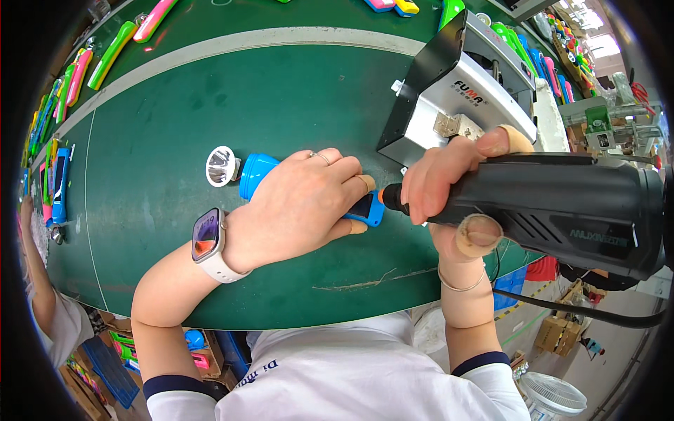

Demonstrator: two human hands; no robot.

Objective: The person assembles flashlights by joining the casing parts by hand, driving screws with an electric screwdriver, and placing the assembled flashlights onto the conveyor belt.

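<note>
My left hand (302, 193) presses a blue flashlight (258, 175) down on the green table, fingers and thumb wrapped over its body. The hand hides most of it; the wide round head and the dark-panelled handle end show. A silver reflector (222, 166) sits beside the flashlight's head. My right hand (444, 179) grips a large black electric screwdriver (562, 207), held nearly level. Its orange-ringed tip is at the handle end of the flashlight; whether the bit is in a screw hole I cannot tell. Tape wraps several of my fingertips.
A silver and black screw feeder (463, 91) stands just beyond my right hand. Colourful flashlights (112, 55) line the table's far and left sides, past a pale strip. A black cable (583, 312) trails from the right. Another person's arm (36, 259) shows at far left.
</note>
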